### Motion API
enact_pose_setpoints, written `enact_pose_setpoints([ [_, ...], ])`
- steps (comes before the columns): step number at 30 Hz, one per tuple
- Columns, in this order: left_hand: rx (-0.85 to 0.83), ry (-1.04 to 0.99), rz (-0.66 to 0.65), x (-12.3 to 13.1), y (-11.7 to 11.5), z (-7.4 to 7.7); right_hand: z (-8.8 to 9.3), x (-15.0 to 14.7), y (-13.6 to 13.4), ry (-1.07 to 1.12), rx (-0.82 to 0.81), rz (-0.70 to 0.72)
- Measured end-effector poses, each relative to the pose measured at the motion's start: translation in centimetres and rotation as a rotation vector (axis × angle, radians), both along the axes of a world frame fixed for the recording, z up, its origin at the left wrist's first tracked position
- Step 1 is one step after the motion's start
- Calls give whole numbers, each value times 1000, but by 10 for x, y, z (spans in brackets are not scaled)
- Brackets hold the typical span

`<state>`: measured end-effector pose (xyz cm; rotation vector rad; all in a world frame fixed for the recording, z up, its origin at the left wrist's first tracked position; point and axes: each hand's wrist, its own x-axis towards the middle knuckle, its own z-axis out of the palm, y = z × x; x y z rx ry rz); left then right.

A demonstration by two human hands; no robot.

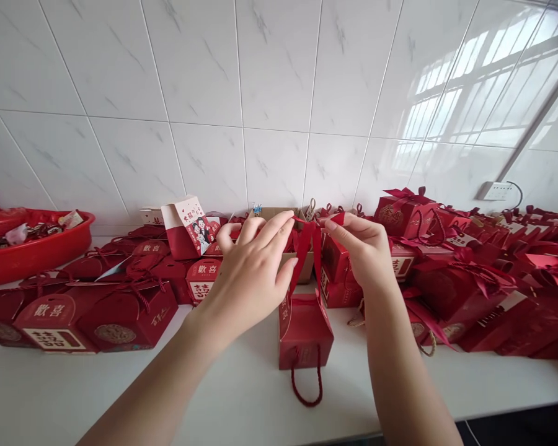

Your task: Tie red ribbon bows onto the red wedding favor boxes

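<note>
A small dark red gift box [305, 334] stands on the white counter in front of me, its rope handle [308, 401] hanging down at the near side. A red ribbon [301, 254] rises from the box to both my hands. My left hand [260, 260] is above and left of the box; its fingertips pinch the ribbon at the top, while the other fingers are bent. On the right, my right hand [358, 241] pinches the ribbon between thumb and forefinger. Between the hands the ribbon crosses in a narrow strip above the box.
Several red gift boxes [116, 316] crowd the left side, with a red plastic basin [37, 248] of wrapped sweets behind. More red boxes [465, 291] fill the right. A cardboard box [279, 215] stands against the tiled wall [279, 74], and a power socket [494, 190] is at the right.
</note>
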<state>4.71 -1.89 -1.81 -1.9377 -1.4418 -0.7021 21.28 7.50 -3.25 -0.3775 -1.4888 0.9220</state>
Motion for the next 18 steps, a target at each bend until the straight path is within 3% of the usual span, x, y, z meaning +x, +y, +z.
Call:
enact_pose_setpoints([
  [10,35,77,82,-26,-13,-8,-30,40,-26,-202,-214,-192],
  [18,5,24,231,-74,-15,-13,-96,78,-44,-331,-380,-308],
])
